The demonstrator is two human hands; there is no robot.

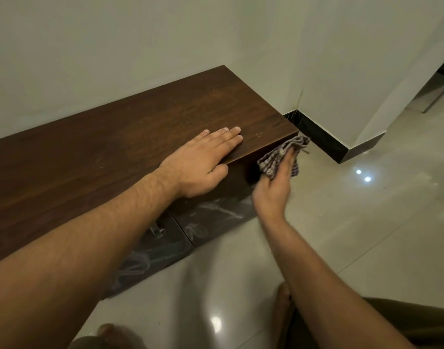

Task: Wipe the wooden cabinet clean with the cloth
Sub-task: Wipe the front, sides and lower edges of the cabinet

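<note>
A low dark wooden cabinet (140, 127) runs along the white wall, its top dusty with pale specks. My left hand (203, 162) lies flat on the top near the front right corner, fingers straight, thumb hanging over the front edge. My right hand (274, 187) presses a crumpled grey checked cloth (281, 154) against the cabinet's front face, just below the right corner. Part of the cloth is hidden behind my fingers.
Glossy beige floor tiles (354, 222) spread to the right and front. A black marble plinth (180, 235) runs under the cabinet, and black skirting (324, 139) follows the wall corner at right. My bare feet and knee show at the bottom edge.
</note>
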